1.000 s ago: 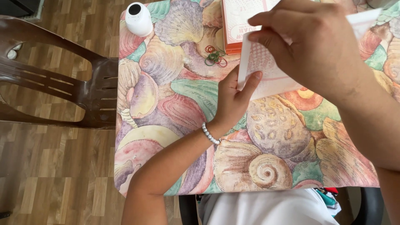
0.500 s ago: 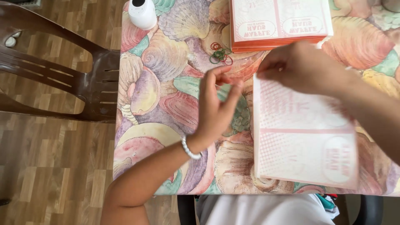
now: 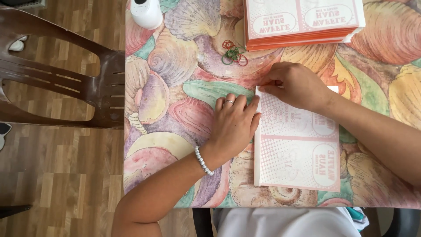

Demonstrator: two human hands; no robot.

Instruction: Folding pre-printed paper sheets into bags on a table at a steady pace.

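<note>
Sheet [image 3: 298, 151] is lying flat on the table [image 3: 175, 87], a pink-and-white printed paper piece with its long edge running toward us, just in front of our body. We are bracing it from two sides, which we judge is keeping it square and stopping it sliding on the slick shell-patterned cloth. Left hand [image 3: 232, 125] is resting palm down, fingers together and extended, their tips meeting the sheet's left edge; it is grasping nothing, only pressing. Its wrist is carrying a white bead bracelet [image 3: 203, 160], and the forearm is coming in from the lower left. Right hand [image 3: 296, 85] is lying over the sheet's top left corner, fingers curled down onto the paper; whether they are pinching the edge or only pushing on it, we cannot tell. Its forearm is crossing the sheet's upper right from the right side.

Stack [image 3: 302, 22] of like sheets is sitting at the far edge, well apart from both hands. Rubber bands [image 3: 233, 52] are lying loose just beside the stack, near the right hand. White bottle [image 3: 146, 12] is standing at the far left corner; a brown chair [image 3: 66, 83] is standing beside the table.
</note>
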